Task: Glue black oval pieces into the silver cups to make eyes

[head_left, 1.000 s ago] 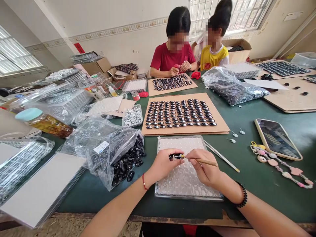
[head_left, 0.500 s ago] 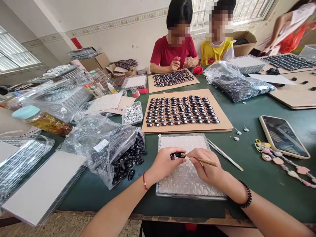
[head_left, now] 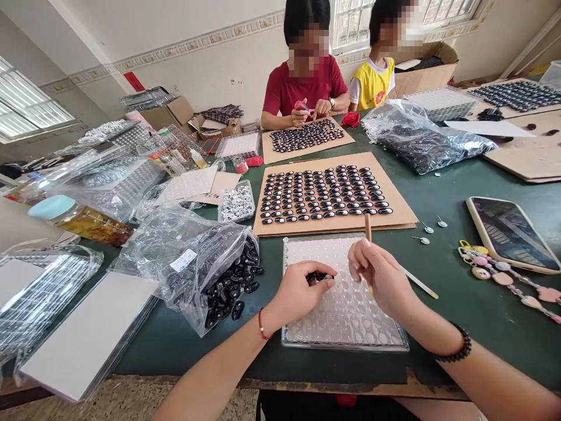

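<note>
My left hand (head_left: 302,295) pinches a small glossy black oval piece (head_left: 321,276) between thumb and fingers, over a clear plastic tray with round dimples (head_left: 346,327). My right hand (head_left: 382,273) is closed around a slim wooden stick (head_left: 368,227), held nearly upright; a yellow tip shows below the fist. The two hands are apart. Beyond the tray, a brown board (head_left: 401,221) carries rows of black oval pieces with pale shiny spots. Loose black pieces (head_left: 225,292) spill from a clear plastic bag (head_left: 153,248) on the left.
A box of small silvery parts (head_left: 236,202) stands behind the bag. A pale flat stick (head_left: 419,282), silvery discs with pins (head_left: 427,228) and a phone (head_left: 511,234) with a beaded strap lie at right. Across the table a person in red (head_left: 302,93) works at another board.
My right hand has drawn away to the right from the black piece and turned the stick from level to upright. My left hand still holds the piece.
</note>
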A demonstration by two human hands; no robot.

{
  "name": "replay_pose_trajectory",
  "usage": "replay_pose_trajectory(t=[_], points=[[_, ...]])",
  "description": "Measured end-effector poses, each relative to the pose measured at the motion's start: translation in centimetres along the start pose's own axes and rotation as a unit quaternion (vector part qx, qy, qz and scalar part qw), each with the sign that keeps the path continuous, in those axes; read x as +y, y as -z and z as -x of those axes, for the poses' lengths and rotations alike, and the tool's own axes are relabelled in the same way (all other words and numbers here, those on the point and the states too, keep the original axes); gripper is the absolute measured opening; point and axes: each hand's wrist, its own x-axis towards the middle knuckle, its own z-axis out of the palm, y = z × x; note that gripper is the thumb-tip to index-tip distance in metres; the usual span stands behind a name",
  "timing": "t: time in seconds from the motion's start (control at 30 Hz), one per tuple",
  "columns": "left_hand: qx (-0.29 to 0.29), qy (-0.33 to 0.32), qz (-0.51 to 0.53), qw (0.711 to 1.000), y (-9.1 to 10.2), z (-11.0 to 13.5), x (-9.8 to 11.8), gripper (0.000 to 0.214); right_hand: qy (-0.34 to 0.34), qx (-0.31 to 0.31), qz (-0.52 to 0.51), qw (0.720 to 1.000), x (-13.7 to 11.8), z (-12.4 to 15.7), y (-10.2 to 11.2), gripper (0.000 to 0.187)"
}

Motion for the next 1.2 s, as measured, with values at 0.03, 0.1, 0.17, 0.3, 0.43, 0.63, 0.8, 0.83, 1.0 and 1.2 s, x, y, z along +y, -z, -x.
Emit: replay_pose_trajectory(t=[0.03, 0.1, 0.17, 0.3, 0.43, 0.63, 0.8, 0.83, 1.0, 1.2], points=[[0.005, -0.009, -0.008, 1.000, 0.1, 0.0, 0.1, 0.021, -0.032, 0.007, -0.023, 0.999, 0.0, -0.2, 0.1, 0.036], [0.011, -0.039, -0.018, 0.999, 0.3, -0.1, 0.2, 0.024, -0.065, -0.019, 0.001, 0.998, 0.1, -0.5, 0.1, 0.027], [0.019, -0.070, -0.034, 0.997, 0.5, -0.2, 0.2, 0.027, -0.071, -0.060, 0.036, 0.995, 0.4, -0.7, -0.2, 0.022], [0.056, -0.120, -0.115, 0.984, 0.6, -0.2, -0.5, 0.026, -0.104, -0.092, -0.006, 0.990, 0.7, -0.9, -0.7, 0.021], [0.108, -0.197, -0.206, 0.952, 0.9, -0.4, -1.4, 0.024, -0.095, -0.071, 0.038, 0.992, 0.6, -1.0, -0.8, 0.008], [0.141, -0.264, -0.318, 0.900, 1.4, -1.2, -2.3, 0.019, 0.047, -0.006, 0.253, 0.966, 0.7, -0.5, -1.0, 0.009], [0.158, -0.308, -0.387, 0.855, 1.2, -1.8, -3.0, 0.024, 0.058, -0.003, 0.324, 0.944, 1.2, -0.6, -1.1, 0.006], [0.155, -0.308, -0.392, 0.853, 1.1, -1.8, -3.0, 0.024, 0.059, -0.004, 0.334, 0.941, 1.2, -0.6, -1.1, 0.007], [0.147, -0.299, -0.375, 0.865, 0.6, -1.6, -2.7, 0.024, 0.063, -0.002, 0.348, 0.936, 1.5, -0.6, -1.1, 0.008], [0.135, -0.243, -0.320, 0.906, 0.8, -1.3, -2.5, 0.016, 0.081, -0.004, 0.346, 0.935, 1.8, -0.5, -1.2, 0.006]])
